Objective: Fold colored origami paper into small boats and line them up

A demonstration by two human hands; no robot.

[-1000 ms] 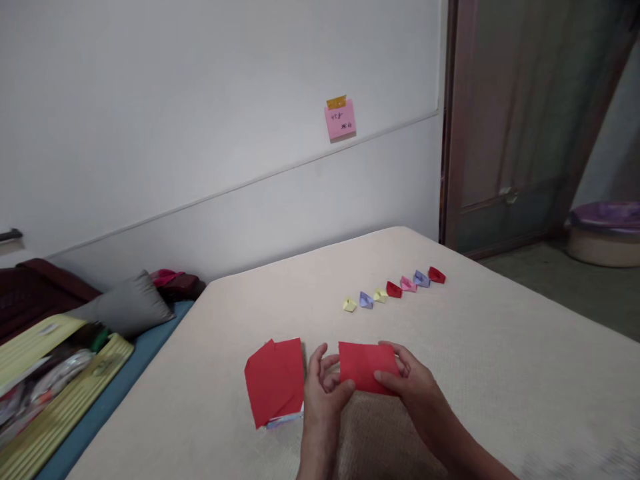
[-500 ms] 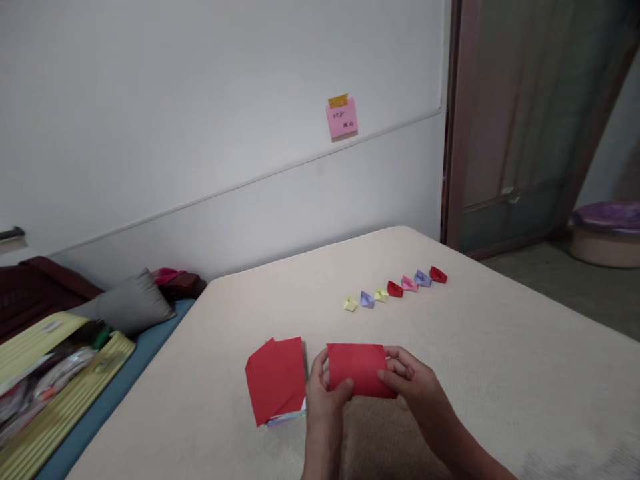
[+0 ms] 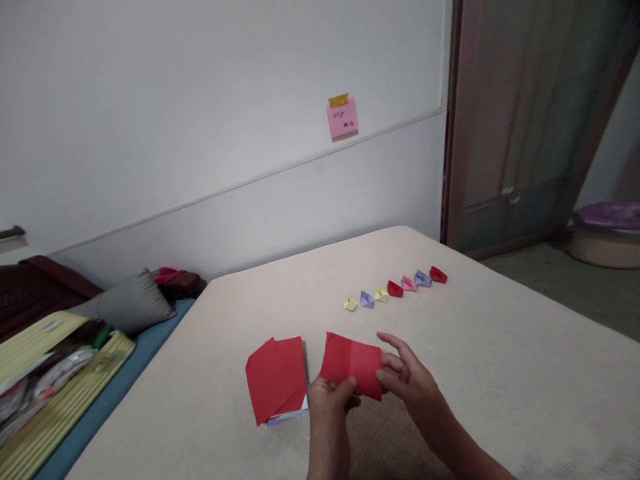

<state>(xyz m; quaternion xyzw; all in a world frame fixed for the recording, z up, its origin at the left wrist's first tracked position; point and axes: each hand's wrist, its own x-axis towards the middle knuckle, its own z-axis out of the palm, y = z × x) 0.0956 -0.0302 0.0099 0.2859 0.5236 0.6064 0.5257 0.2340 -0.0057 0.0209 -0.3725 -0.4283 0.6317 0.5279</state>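
A folded sheet of red paper, with a faint upright crease near its middle, is held above the pale mattress. My left hand grips its lower left part, thumb on the front face. At its right edge, my right hand pinches the paper between thumb and fingers, with the index finger lifted away. Left of my hands lies a stack of paper, red sheets on top and other colours showing at the lower edge. Farther back, several small folded paper boats stand in a slanting row.
A grey cushion and a yellow box of assorted items lie at the left on a blue surface. A pink note is taped to the wall. At the right are a sliding door and a tub.
The red paper has turned clockwise and tilted, and a crease now shows. My left hand has shifted its grip lower, and my right index finger has lifted off the paper.
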